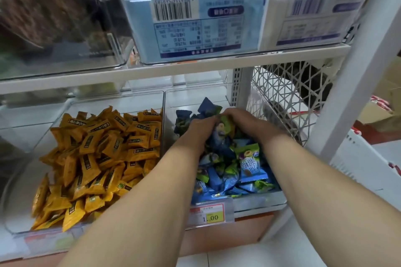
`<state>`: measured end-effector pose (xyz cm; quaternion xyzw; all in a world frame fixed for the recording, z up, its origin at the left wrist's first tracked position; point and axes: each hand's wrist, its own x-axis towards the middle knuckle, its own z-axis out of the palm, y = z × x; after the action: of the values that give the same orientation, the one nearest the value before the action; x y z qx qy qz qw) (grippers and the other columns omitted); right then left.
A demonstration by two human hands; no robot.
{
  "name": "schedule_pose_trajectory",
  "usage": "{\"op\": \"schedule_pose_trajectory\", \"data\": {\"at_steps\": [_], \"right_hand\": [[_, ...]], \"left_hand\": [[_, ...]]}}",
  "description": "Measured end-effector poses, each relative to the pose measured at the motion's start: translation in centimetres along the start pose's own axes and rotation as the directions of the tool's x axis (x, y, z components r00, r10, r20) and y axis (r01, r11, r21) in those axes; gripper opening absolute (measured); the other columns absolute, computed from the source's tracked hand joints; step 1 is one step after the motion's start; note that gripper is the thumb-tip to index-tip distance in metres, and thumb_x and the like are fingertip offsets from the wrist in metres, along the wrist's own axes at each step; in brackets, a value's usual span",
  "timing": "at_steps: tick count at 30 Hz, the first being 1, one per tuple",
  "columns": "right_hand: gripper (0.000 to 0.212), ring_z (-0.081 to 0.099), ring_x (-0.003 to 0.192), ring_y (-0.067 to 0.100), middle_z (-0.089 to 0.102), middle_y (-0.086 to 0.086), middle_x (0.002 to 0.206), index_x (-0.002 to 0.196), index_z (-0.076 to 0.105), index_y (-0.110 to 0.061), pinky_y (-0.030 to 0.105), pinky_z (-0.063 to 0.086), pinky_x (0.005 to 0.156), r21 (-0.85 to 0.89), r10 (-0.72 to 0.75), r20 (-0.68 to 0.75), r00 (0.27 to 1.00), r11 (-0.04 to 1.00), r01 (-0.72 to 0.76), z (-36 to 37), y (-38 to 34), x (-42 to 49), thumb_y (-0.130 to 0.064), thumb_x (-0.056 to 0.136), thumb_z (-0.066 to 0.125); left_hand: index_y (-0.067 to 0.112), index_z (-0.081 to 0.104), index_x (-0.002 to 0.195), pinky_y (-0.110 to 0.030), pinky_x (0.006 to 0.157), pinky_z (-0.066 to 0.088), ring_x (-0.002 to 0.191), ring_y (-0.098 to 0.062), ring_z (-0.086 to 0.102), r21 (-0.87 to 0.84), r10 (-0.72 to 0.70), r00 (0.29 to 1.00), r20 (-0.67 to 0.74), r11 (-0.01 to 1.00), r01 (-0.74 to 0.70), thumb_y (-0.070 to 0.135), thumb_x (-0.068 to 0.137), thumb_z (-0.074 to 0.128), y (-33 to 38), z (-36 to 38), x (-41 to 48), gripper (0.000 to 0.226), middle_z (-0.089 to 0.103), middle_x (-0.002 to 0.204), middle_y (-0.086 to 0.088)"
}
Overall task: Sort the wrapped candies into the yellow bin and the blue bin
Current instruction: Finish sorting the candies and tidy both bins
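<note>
Reaching with both forearms into the blue bin [262, 200], toward its back wall. Curling the left hand [198, 130] and the right hand [244, 122] around a bunch of blue-and-green wrapped candies [223, 130] pressed between them, fingers bent and closed on the wrappers; not possible to tell how many pieces. Leaving more of the same lying loose toward the front wall and right side, just behind the price tag [211, 215]. Standing just beside on the left, the yellow bin [117, 95], heaped with yellow wrapped candies [97, 154], with no blue wrapper showing on top.

Judging from this, raking through the blue side for strays, with the sorting looking close to done. Calling next for lifting the bunch clear of the rim, checking each wrapper's colour, and dropping any yellow piece over the shared wall into the left bin, without dragging loose blue ones along.
</note>
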<state>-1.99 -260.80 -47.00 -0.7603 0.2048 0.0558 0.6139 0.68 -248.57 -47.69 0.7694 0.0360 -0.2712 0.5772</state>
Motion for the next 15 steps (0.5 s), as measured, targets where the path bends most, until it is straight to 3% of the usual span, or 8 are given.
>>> {"op": "schedule_pose_trajectory", "data": {"at_steps": [2,3,4,6,9,11,15], "right_hand": [[0.015,0.057,0.087,0.027,0.062,0.014,0.088,0.078,0.061,-0.014,0.038,0.047,0.083,0.043,-0.007,-0.058,0.998,0.999,0.01,-0.3,-0.2,-0.4,-0.02,0.09,0.056],[0.015,0.058,0.087,0.027,0.062,0.015,0.091,0.08,0.062,-0.013,0.039,0.048,0.085,0.092,0.004,-0.071,0.997,0.996,0.003,-0.4,-0.5,-0.7,-0.021,0.091,0.056],[0.014,0.06,0.086,0.028,0.064,0.015,0.092,0.084,0.065,-0.012,0.039,0.05,0.084,0.156,0.013,-0.076,0.997,0.988,-0.001,-0.6,-0.7,-0.9,-0.021,0.091,0.057],[0.017,0.065,0.087,0.03,0.068,0.015,0.095,0.096,0.069,-0.012,0.039,0.052,0.083,0.244,0.011,-0.061,0.998,0.97,0.004,-0.9,-1.1,-1.5,-0.023,0.091,0.058],[0.026,0.068,0.076,0.023,0.071,0.008,0.094,0.112,0.071,-0.017,0.029,0.054,0.064,0.278,-0.036,-0.024,0.999,0.96,0.041,-1.5,-1.4,-2.7,-0.024,0.094,0.055],[0.029,0.068,0.072,0.02,0.071,0.007,0.097,0.118,0.07,-0.017,0.023,0.051,0.054,0.291,-0.053,0.022,0.998,0.956,0.044,-2.0,-1.3,-3.5,-0.023,0.096,0.053],[0.03,0.07,0.087,0.022,0.071,0.009,0.113,0.128,0.062,-0.018,0.028,0.053,0.063,0.272,-0.098,0.114,0.989,0.96,0.064,-2.1,-0.8,-4.9,-0.013,0.1,0.051]], "left_hand": [[0.019,0.057,0.133,-0.023,0.087,0.04,0.121,-0.027,0.057,-0.09,0.067,0.996,-0.059,0.993,-0.072,0.041,0.083,0.075,0.2,-0.3,0.1,0.057,0.059,0.135,-0.009],[0.018,0.063,0.124,-0.021,0.082,0.043,0.109,-0.025,0.062,-0.231,0.053,0.997,-0.054,0.971,-0.064,0.034,0.084,0.075,0.1,-0.7,0.2,0.045,0.065,0.126,-0.008],[0.014,0.07,0.11,-0.02,0.071,0.049,0.091,-0.023,0.067,-0.28,0.082,0.996,-0.021,0.956,-0.085,0.023,0.084,0.072,0.4,-1.1,-0.1,0.027,0.073,0.108,-0.009],[0.011,0.072,0.084,-0.02,0.051,0.049,0.064,-0.02,0.066,-0.253,0.157,0.981,-0.113,0.95,-0.181,0.01,0.083,0.067,0.6,-2.0,-1.4,0.005,0.073,0.073,-0.007],[0.011,0.073,0.09,-0.033,0.073,0.055,0.081,-0.026,0.067,-0.274,0.237,0.971,-0.034,0.932,-0.237,0.007,0.082,0.063,0.9,-2.5,-2.7,0.013,0.072,0.087,-0.011],[0.012,0.071,0.089,-0.035,0.075,0.053,0.086,-0.028,0.063,-0.287,0.243,0.97,0.033,0.931,-0.223,0.009,0.082,0.057,1.2,-2.9,-4.0,0.016,0.068,0.089,-0.011],[0.016,0.065,0.084,-0.037,0.08,0.052,0.089,-0.029,0.061,-0.314,0.186,0.979,0.082,0.937,-0.152,0.028,0.084,0.06,0.9,-3.6,-4.6,0.013,0.064,0.089,-0.007]]}}
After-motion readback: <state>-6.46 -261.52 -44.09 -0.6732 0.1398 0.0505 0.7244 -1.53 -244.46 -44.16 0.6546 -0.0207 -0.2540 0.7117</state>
